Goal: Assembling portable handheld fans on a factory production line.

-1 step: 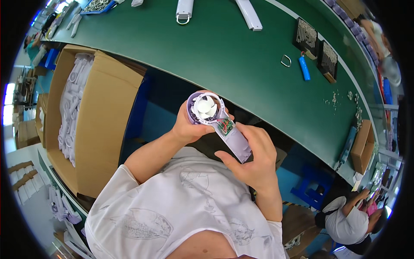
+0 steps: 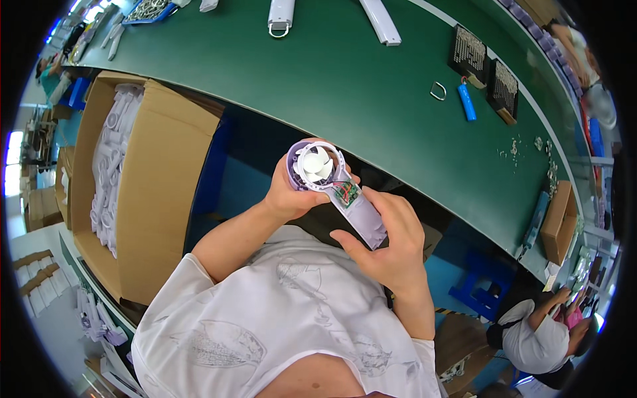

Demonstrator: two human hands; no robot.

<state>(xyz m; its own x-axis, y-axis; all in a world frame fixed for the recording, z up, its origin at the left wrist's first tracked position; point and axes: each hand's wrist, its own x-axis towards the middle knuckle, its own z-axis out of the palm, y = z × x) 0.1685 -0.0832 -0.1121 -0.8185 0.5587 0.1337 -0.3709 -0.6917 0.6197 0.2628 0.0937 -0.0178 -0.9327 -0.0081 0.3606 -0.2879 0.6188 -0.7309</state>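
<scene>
A handheld fan (image 2: 358, 215) with a pale purple body lies open-faced between my hands, just in front of my chest. Its white blades (image 2: 316, 164) sit inside a round frame, and a small green circuit board (image 2: 346, 193) with red wires shows below them. My left hand (image 2: 289, 194) is closed around the fan's round head, thumb across the front near the neck. Around the lower handle curves my right hand (image 2: 391, 242), its fingers along the right edge and its thumb stretched out by the lower left side.
On the green table are a blue battery (image 2: 467, 103), a metal loop (image 2: 438, 91), two black trays of small parts (image 2: 469, 54) and white fan housings (image 2: 381, 21). A cardboard box (image 2: 162, 192) of pale parts stands left. Another person (image 2: 534, 338) sits at lower right.
</scene>
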